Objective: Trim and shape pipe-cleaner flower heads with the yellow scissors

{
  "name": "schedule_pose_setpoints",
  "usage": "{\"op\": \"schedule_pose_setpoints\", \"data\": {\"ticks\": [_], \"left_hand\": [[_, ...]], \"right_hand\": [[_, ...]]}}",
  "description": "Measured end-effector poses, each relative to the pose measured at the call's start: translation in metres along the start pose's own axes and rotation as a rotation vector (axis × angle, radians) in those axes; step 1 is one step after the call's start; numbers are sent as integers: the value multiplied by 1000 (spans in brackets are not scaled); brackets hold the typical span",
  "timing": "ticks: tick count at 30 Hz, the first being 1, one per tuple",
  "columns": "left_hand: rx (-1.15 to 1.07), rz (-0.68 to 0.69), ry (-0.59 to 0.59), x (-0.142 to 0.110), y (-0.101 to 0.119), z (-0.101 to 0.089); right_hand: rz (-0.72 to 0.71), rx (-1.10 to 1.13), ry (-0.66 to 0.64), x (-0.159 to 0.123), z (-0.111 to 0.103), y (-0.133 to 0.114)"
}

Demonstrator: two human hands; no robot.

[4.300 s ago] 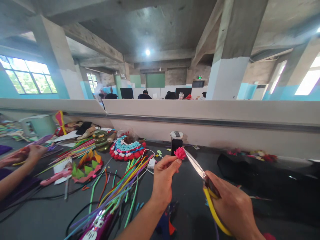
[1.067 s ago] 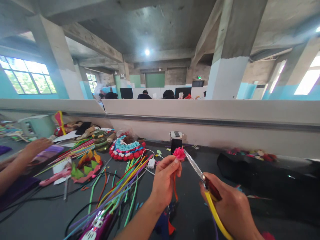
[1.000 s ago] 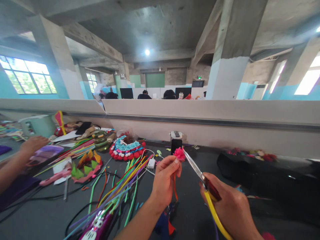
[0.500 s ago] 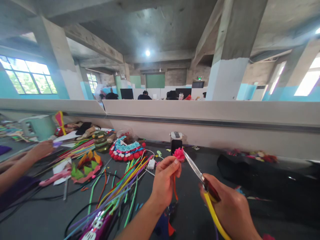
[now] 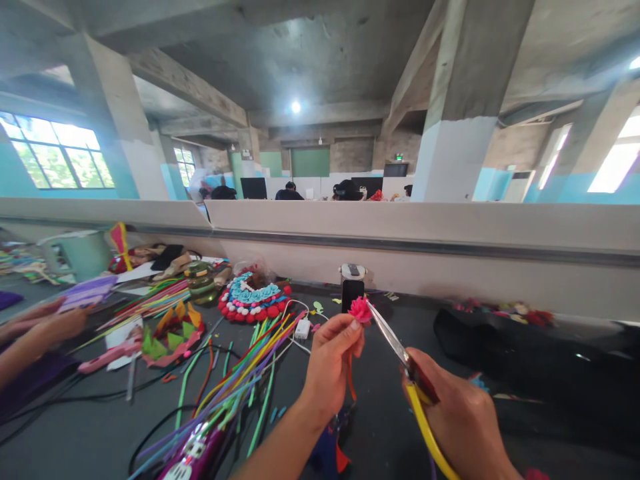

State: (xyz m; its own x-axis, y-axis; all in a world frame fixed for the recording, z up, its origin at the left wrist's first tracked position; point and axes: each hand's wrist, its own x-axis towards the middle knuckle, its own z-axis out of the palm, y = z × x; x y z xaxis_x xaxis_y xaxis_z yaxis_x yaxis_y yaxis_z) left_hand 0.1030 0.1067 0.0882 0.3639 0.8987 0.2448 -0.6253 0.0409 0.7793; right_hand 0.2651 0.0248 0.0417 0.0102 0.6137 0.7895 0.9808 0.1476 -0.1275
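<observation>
Concrete-beamed workroom, one dark table (image 5: 380,413) up against one pale partition (image 5: 425,220). Two bare hands working over it, centre to right. Left hand (image 5: 330,360): fingers curled, thumb and fingertips pinching one pink flower (image 5: 360,309), held up clear of the tabletop. One orange strip (image 5: 351,380) hangs below that hand; can't tell if gripped. Right hand (image 5: 457,407): clenched round the handles of one pair of scissors (image 5: 393,333), yellow on the grip, blades together or nearly so; tips at the flower's right edge, contact unclear. Just behind the flower, one dark phone (image 5: 353,293) upright before one white device (image 5: 353,271). Left of the left hand, one white plug (image 5: 302,328), then one loose bundle of coloured stems (image 5: 250,373), too many to count, over one purple pouch (image 5: 200,447). Further left: one round beaded piece (image 5: 255,297), one glass jar (image 5: 200,283), one green-and-orange pointed crown (image 5: 173,343), one pink tool (image 5: 113,353). Far left, co-worker's two hands (image 5: 65,327) at one purple striped piece (image 5: 93,290); one green jug (image 5: 85,253) behind. Far right, one black heap (image 5: 500,347).
</observation>
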Motion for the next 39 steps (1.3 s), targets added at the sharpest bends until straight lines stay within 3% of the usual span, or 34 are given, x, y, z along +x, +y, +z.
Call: {"op": "schedule_pose_setpoints", "data": {"ticks": [32,39], "left_hand": [[15,-28,12,-1,1,2],[34,-17,-2,-1,1,2]], "right_hand": [[5,-19,-17,1,-3,-3],[59,82,-90,-4,3,-4]]}}
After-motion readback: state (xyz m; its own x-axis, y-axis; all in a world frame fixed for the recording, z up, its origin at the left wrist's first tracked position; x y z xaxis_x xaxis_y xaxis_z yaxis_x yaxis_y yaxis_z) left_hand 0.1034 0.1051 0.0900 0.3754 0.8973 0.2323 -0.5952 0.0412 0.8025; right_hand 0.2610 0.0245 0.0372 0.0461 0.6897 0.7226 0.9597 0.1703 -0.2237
